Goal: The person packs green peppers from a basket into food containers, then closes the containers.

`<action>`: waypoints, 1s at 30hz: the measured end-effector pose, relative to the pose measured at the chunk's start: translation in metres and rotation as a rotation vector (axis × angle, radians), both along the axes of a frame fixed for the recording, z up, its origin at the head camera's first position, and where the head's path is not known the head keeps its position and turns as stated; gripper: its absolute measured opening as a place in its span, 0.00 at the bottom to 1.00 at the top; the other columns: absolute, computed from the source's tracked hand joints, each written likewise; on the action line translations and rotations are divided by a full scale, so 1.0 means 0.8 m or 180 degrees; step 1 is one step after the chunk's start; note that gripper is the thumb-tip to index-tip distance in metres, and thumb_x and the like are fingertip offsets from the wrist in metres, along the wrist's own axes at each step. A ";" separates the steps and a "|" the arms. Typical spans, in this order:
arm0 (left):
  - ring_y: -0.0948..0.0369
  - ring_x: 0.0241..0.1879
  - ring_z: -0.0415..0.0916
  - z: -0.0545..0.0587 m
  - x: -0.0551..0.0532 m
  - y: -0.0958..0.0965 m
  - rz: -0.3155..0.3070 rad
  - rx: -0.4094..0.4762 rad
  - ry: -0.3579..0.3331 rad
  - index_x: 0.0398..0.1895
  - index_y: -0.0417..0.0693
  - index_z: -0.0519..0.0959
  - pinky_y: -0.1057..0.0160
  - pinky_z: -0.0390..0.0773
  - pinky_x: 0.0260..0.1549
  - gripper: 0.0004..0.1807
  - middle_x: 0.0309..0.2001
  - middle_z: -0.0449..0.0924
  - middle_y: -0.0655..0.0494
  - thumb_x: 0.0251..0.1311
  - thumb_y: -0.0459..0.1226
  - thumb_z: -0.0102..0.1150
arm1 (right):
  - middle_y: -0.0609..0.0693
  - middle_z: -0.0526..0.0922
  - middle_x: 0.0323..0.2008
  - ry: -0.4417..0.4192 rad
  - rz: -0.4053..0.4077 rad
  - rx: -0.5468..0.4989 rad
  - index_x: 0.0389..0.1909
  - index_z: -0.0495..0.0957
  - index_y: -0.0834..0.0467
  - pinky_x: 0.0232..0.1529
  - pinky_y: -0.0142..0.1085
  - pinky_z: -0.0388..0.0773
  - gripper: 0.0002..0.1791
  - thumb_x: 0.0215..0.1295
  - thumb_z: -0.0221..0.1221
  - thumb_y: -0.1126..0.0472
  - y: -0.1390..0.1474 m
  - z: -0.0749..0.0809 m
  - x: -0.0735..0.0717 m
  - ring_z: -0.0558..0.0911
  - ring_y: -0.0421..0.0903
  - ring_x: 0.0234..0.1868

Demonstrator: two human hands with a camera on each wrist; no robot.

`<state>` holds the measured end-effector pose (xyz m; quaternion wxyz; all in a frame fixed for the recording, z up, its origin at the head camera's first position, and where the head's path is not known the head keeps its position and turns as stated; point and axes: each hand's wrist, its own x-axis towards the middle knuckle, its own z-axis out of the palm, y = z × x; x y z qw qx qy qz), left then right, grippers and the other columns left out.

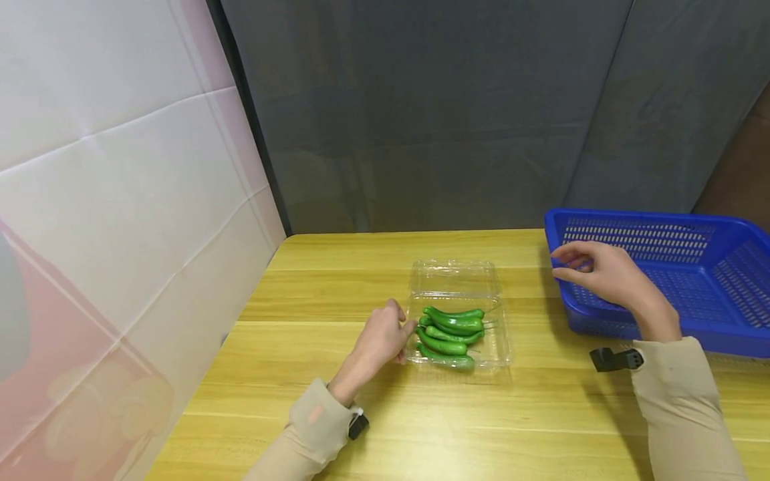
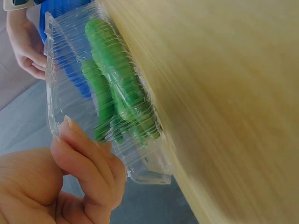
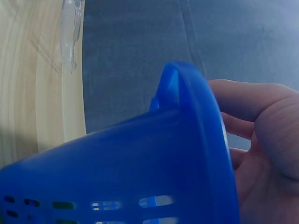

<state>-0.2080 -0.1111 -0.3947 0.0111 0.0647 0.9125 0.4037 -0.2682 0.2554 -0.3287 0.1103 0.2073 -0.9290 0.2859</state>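
A clear plastic clamshell box (image 1: 504, 347) lies with its lid raised at the back, near the middle of the wooden table. Several green peppers (image 1: 451, 323) lie side by side in its base. My left hand (image 1: 380, 334) is at the box's left edge; in the left wrist view its curled fingers (image 2: 86, 158) pinch the rim. Over the left end of a blue plastic basket (image 1: 601, 332) is my right hand (image 1: 607, 272), fingers loosely bent and apart from the thumb, holding nothing. In the right wrist view the basket's rim partly hides its fingertips.
The basket stands on the right side of the wooden table (image 1: 289, 374), its slotted walls rising around it. A grey curtain (image 1: 421, 120) hangs behind the table, and a pale printed sheet (image 1: 120, 200) hangs along the left.
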 end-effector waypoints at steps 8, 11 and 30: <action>0.61 0.09 0.74 0.000 0.000 0.000 -0.0002 0.0000 -0.0025 0.45 0.27 0.71 0.62 0.83 0.11 0.12 0.19 0.76 0.48 0.71 0.31 0.58 | 0.59 0.86 0.43 -0.0054 -0.0044 0.0065 0.51 0.83 0.64 0.39 0.33 0.80 0.18 0.67 0.67 0.56 0.007 -0.002 -0.002 0.84 0.53 0.40; 0.61 0.10 0.74 0.000 0.000 0.000 -0.0003 0.0005 -0.0028 0.45 0.27 0.71 0.62 0.83 0.11 0.12 0.20 0.76 0.47 0.71 0.31 0.58 | 0.60 0.86 0.43 -0.0096 -0.0070 0.0099 0.52 0.82 0.64 0.41 0.38 0.81 0.19 0.67 0.67 0.55 0.009 -0.002 -0.002 0.84 0.54 0.41; 0.61 0.10 0.74 0.002 0.001 0.000 0.0007 0.0012 -0.0055 0.45 0.27 0.71 0.62 0.83 0.11 0.11 0.21 0.76 0.47 0.71 0.31 0.58 | 0.60 0.86 0.43 -0.0125 -0.0101 0.0146 0.52 0.82 0.64 0.41 0.38 0.81 0.17 0.70 0.64 0.56 0.021 -0.008 -0.007 0.84 0.56 0.43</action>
